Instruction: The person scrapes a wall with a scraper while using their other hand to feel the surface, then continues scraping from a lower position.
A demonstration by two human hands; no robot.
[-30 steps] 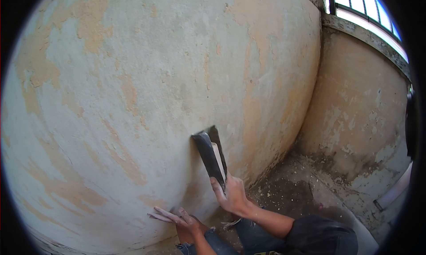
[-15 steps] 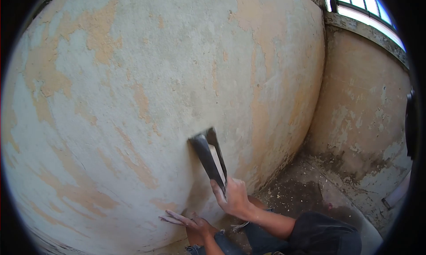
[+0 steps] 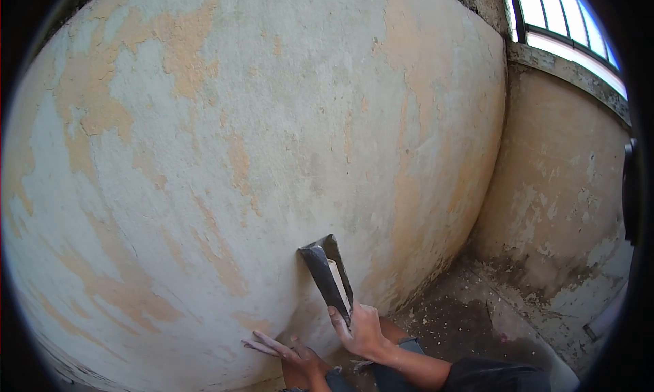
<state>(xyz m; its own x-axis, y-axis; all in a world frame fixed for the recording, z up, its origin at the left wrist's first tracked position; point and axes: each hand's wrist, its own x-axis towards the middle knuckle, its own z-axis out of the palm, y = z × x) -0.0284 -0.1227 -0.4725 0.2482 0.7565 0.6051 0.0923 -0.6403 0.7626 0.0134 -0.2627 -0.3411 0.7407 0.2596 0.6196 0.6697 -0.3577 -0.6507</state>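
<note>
My right hand is wrapped around the lower end of a dark, wedge-shaped scraping tool. A pale strip shows between the tool's two dark sides. Its wide upper end is at the surface of the peeling wall. Lower and to the left, my left hand lies with fingers outstretched along the wall's lower part. Pale dust coats its fingers, and nothing is in it.
Peach patches show through the wall's pale coat. A stained side wall meets it at the right, below a barred window. Flakes litter the dark floor in the corner. My bent knees are close to the wall.
The tool and my right hand have moved down the wall. My left hand keeps nearly the same place, fingers still spread. The view has tilted slightly upward and left.
</note>
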